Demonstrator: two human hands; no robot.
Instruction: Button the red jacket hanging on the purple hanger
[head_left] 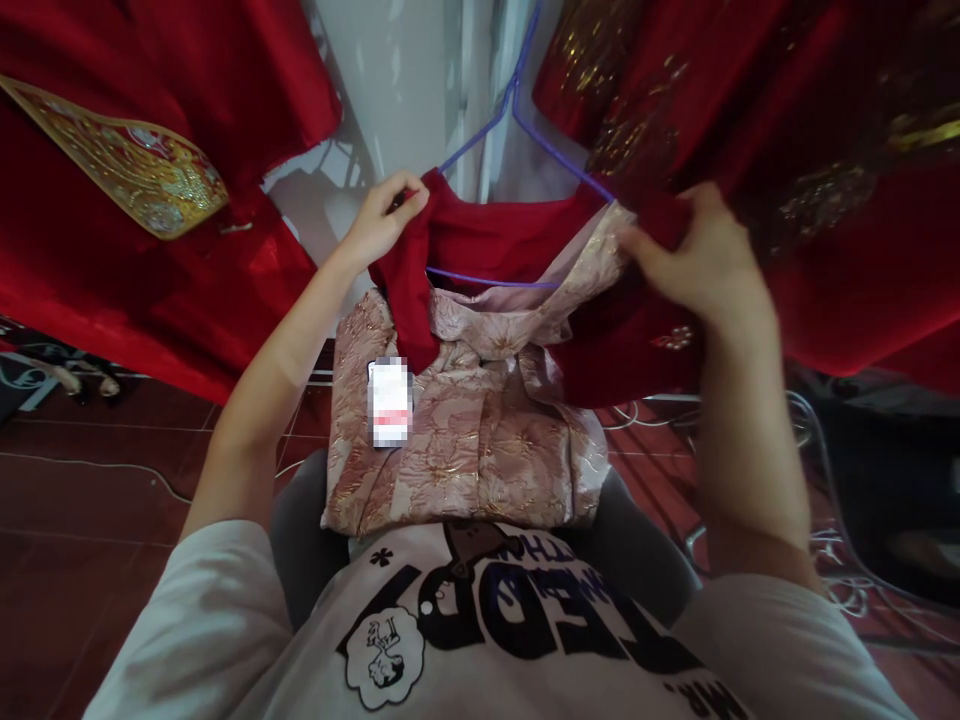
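Note:
A purple wire hanger point(517, 100) carries a dark red garment point(495, 230) in front of me. Along its right side of the neckline runs a strip of pale pink and gold brocade point(592, 265). My left hand point(386, 215) pinches the red cloth at the hanger's left shoulder. At the right shoulder, my right hand point(690, 255) grips the garment, its thumb by the brocade edge and its fingers partly behind red cloth. A folded pink brocade garment point(480, 440) lies over my lap; whether it joins the strip is unclear. On it sits a phone point(390, 402) with a blurred-out screen.
Red garments with gold decoration point(157, 180) hang at the left, and more red cloth with gold sequins point(810, 200) hangs at the right. White cables point(844, 590) lie on the reddish tiled floor point(90, 520). Shoes point(90, 385) stand at the far left.

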